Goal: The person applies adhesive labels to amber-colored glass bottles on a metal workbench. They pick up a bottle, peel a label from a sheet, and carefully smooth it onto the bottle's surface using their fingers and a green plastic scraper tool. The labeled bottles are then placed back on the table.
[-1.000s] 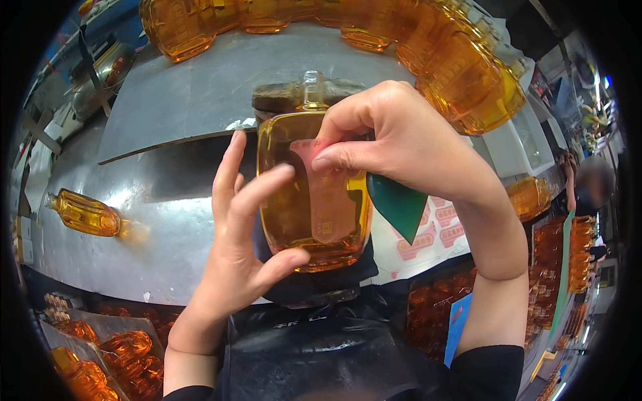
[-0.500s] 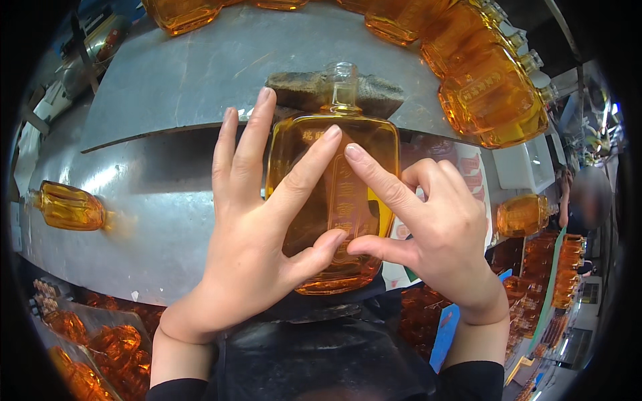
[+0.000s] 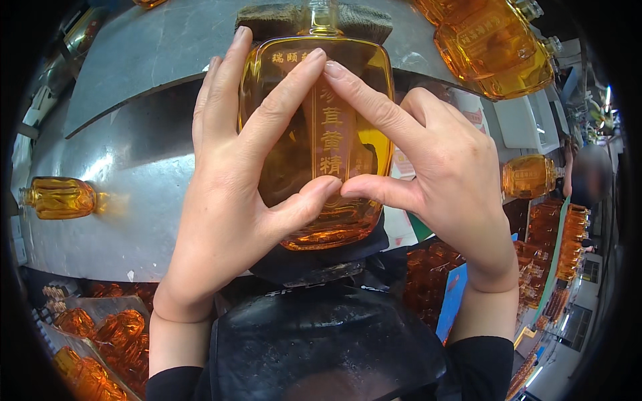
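Note:
A large amber glass bottle (image 3: 331,137) with gold lettering lies on its back in front of me, its clear neck on a rough dark block (image 3: 271,20). My left hand (image 3: 227,170) lies over the left side of the bottle, fingers spread and holding nothing. From the right, my right hand (image 3: 451,164) lays its index finger and thumb along the bottle's face, with the other fingers curled. Both index fingertips meet near the upper lettering and the thumb tips nearly touch lower down. Between them they frame a triangle of glass. The hands partly cover the bottle's sides.
Several amber bottles (image 3: 485,40) stand at the far right of the metal table (image 3: 134,240). A small amber bottle (image 3: 63,198) lies at the left, another (image 3: 528,176) at the right beside a white bin (image 3: 525,123). Trays of amber bottles (image 3: 110,334) sit lower left. A person (image 3: 592,177) is at far right.
The whole view has shifted, so the bottle and hands appear higher and larger. My index fingertips and thumb tips have drawn closer together on the glass.

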Available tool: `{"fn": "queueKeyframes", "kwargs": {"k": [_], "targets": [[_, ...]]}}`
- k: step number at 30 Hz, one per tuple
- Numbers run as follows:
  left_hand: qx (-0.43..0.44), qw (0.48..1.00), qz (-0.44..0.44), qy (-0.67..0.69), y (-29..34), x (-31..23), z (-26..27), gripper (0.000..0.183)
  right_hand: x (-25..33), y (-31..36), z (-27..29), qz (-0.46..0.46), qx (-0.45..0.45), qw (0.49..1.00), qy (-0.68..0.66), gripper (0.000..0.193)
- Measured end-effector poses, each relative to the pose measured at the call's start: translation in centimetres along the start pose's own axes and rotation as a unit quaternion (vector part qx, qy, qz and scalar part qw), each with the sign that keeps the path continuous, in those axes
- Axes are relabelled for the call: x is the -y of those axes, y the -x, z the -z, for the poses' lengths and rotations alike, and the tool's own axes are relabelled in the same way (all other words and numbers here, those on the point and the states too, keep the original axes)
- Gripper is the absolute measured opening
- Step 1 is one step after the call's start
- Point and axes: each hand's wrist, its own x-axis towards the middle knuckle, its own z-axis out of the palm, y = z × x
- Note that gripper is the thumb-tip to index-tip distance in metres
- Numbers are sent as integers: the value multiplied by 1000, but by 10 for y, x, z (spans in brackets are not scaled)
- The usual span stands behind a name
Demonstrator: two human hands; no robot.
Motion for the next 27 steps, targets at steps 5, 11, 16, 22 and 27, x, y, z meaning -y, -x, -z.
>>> {"fn": "queueKeyframes", "kwargs": {"k": [5,11,16,22,27], "targets": [[14,1000,2,-1,2,0,1,80,-1,3,-1,1,12,1000,-9,78],[1,999,-8,39,2,3,-3,82,-1,5,-3,3,-5,1000,-7,79],[-31,989,30,144,4,5,-5,81,-3,3,1,7,-15,999,-32,80],[1,997,12,71,7,-1,8,76,3,5,6,17,-5,1000,-2,74],[19,999,22,36,6,-4,8,77,4,3,3,18,0,1000,8,72]]}}
